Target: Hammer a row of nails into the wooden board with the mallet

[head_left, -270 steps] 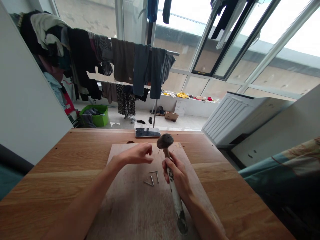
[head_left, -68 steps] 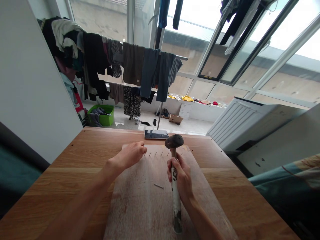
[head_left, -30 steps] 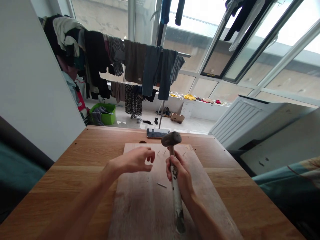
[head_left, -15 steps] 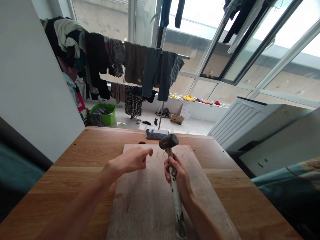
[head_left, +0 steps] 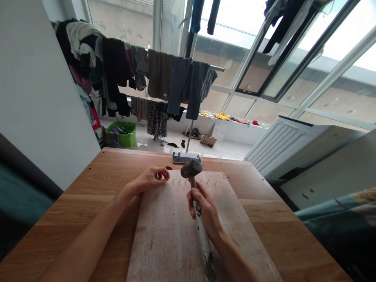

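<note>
A hammer (head_left: pixel 196 203), its dark head (head_left: pixel 191 168) at the far end and its long handle running back toward the person, hangs over a row of nails (head_left: pixel 194 181) standing along the far edge of a board (head_left: pixel 176 235) on the worktop (head_left: pixel 88 196). The right hand (head_left: pixel 202 207) wraps the handle; the left hand (head_left: pixel 151 179), fingers pinched, apparently steadies a nail too small to make out. The next blow calls for a light, square tap

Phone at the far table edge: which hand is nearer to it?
Right, though only narrowly. The right hand grips the hammer almost straight below the phone; the left hand rests at the wooden board's far-left corner, off to its left.
</note>
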Motion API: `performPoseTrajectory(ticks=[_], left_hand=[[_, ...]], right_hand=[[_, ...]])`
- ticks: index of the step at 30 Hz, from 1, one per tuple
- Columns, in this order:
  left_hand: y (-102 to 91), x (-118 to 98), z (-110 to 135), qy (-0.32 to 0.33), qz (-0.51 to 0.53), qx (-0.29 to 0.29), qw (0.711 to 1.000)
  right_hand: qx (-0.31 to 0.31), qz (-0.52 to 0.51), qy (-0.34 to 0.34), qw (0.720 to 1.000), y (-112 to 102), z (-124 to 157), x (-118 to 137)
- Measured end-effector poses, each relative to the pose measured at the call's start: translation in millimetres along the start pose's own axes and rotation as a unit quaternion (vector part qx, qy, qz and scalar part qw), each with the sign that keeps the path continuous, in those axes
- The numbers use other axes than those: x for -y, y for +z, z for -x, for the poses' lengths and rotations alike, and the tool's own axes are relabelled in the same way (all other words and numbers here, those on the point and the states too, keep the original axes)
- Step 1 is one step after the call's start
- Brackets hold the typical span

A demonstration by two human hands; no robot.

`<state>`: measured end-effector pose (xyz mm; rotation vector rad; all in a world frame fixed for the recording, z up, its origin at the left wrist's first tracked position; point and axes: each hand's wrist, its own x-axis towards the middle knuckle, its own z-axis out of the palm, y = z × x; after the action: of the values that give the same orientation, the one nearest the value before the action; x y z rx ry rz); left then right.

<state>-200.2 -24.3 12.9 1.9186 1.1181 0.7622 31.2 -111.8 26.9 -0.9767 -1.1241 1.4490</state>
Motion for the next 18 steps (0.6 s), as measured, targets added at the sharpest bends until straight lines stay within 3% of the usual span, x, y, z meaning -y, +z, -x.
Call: performPoseTrajectory(ticks=[11,18], left_hand=[[-1.2,2,1,0.001,-0.013,-0.01,1.0],[-1.2,5,1,0.017,-0.033,-0.02,0.999]], right_hand=[[0.11,0.048,-0.004,0.993,19,1,-1],[0.117,0.078,0.017,0.99,24,0,-5]])
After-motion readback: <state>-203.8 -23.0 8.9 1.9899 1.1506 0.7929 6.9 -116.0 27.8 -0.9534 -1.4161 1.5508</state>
